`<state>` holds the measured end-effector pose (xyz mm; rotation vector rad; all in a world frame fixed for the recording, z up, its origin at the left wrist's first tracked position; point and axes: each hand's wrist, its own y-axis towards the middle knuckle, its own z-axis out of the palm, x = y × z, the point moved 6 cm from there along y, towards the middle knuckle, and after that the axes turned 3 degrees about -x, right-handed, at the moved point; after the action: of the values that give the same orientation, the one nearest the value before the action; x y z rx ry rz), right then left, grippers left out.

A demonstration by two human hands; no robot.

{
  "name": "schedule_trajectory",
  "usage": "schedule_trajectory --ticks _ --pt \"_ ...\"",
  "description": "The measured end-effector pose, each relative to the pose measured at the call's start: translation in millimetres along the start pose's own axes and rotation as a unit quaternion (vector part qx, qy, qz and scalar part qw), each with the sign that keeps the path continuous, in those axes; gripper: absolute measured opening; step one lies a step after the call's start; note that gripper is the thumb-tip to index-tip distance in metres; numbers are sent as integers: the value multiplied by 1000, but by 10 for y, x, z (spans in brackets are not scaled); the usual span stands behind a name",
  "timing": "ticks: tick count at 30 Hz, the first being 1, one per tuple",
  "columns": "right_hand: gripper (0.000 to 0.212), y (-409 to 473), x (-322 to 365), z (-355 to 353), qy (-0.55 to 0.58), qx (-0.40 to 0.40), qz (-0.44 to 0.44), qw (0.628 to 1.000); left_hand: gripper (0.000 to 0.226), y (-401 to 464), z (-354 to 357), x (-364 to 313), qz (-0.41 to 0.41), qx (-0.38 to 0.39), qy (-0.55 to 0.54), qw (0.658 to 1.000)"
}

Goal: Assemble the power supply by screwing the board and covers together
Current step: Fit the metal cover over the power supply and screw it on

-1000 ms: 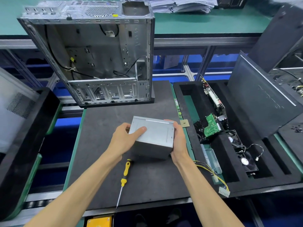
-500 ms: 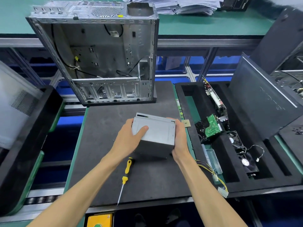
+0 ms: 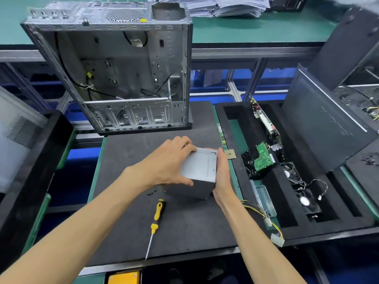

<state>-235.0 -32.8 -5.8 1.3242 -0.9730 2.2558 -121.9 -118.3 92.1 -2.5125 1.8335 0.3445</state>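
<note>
While our left hand (image 3: 168, 167) and right hand (image 3: 222, 175) grip the supply (image 3: 202, 171) mid-frame, fingers closed round it, the screwdriver (image 3: 156, 218) lies below.

Head-worn view, forward and down (close) over black mat (image 3: 127, 160).

Power supply's (image 3: 200, 171) left face behind the left hand (image 3: 166, 162); tiny dark screws (image 3: 151, 193), indistinct.

Screwdriver (image 3: 156, 220) before power supply (image 3: 200, 171) (computer case (image 3: 123, 74) behind).
</note>
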Motion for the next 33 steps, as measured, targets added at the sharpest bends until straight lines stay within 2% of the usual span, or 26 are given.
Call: schedule_trajectory --ticks 4,10,12,14,16,18,20,22,33 --pt "54 24 -29 -15 2 8 9 1000 87 6 49 65 14 -5 -43 999" --pt "51 -17 28 -14 -37 9 -9 999 83 -86 169 174 -17 8 -91 996" --pt "44 -22 54 -11 -40 16 -20 999 78 -113 172 196 -46 4 -165 985" --pt "32 -22 70 -13 -41 22 -26 999 72 -137 147 310 -122 -56 -304 943" --pt "26 -23 75 -21 -51 26 -29 998 66 -200 190 482 -245 -99 -432 862" --pt "25 -23 64 -28 -58 30 -27 998 50 -276 335 573 -349 -74 -520 776" --pt "26 -21 63 -27 -60 30 -21 998 34 -333 478 592 -394 -55 -579 712" --pt "27 -15 66 -32 -60 33 -19 997 28 -347 510 596 -399 -67 -594 696" --pt "29 -10 91 -31 -64 27 -36 997 18 -319 507 563 -427 -114 -591 674"
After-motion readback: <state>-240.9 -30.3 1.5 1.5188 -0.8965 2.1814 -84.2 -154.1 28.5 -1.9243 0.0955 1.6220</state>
